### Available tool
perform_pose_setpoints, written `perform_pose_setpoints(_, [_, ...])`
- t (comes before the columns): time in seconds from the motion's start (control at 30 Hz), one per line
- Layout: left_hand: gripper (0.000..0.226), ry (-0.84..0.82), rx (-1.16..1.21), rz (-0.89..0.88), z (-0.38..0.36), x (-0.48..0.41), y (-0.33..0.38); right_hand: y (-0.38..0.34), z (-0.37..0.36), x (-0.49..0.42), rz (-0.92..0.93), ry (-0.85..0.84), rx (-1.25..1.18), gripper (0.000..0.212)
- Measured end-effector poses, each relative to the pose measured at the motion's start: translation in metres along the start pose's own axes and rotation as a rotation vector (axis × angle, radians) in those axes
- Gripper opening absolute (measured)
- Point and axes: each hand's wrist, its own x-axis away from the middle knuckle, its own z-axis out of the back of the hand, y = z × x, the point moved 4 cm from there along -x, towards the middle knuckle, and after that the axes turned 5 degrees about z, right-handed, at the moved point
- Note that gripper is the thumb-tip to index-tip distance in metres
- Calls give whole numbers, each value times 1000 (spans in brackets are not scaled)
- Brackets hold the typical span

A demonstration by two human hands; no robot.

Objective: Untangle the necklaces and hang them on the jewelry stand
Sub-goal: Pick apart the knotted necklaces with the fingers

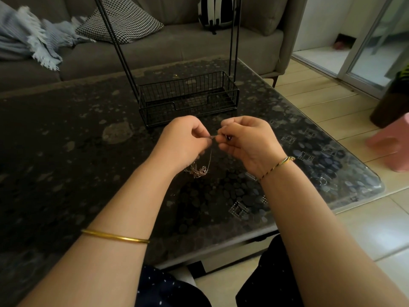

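A tangle of thin silver and gold necklaces (199, 170) hangs below my hands, its lower clump close to the dark glass table (66, 151). My left hand (181, 140) pinches a chain end between thumb and fingers. My right hand (245, 140) pinches the same chain right beside it, with a small dark bead showing in its fingers. Just behind my hands stands the black wire jewelry stand (188, 96), with a basket base and tall thin uprights that run out of view at the top. No necklace shows on the visible part of the stand.
A grey sofa (155, 47) with a patterned cushion (119, 21), a pale blanket (33, 38) and a striped bag (218, 12) lies behind the table. To the right are a tiled floor, a pink stool (391, 142) and a sliding glass door (376, 52).
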Motion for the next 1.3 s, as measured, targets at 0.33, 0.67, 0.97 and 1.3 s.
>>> perform_pose_setpoints(0.33, [11, -8, 131, 86, 3, 0, -6, -1, -1, -1, 85, -62, 339, 20])
perform_pose_setpoints(0.67, [12, -21, 359, 239, 2, -1, -6, 1, 0, -3, 65, -113, 391, 25])
perform_pose_setpoints(0.97, [17, 61, 325, 167, 6, -3, -5, 3, -4, 0, 101, -171, 529, 19])
perform_pose_setpoints(1.3, [13, -14, 309, 174, 2, -3, -7, -1, -3, 0, 161, -91, 477, 9])
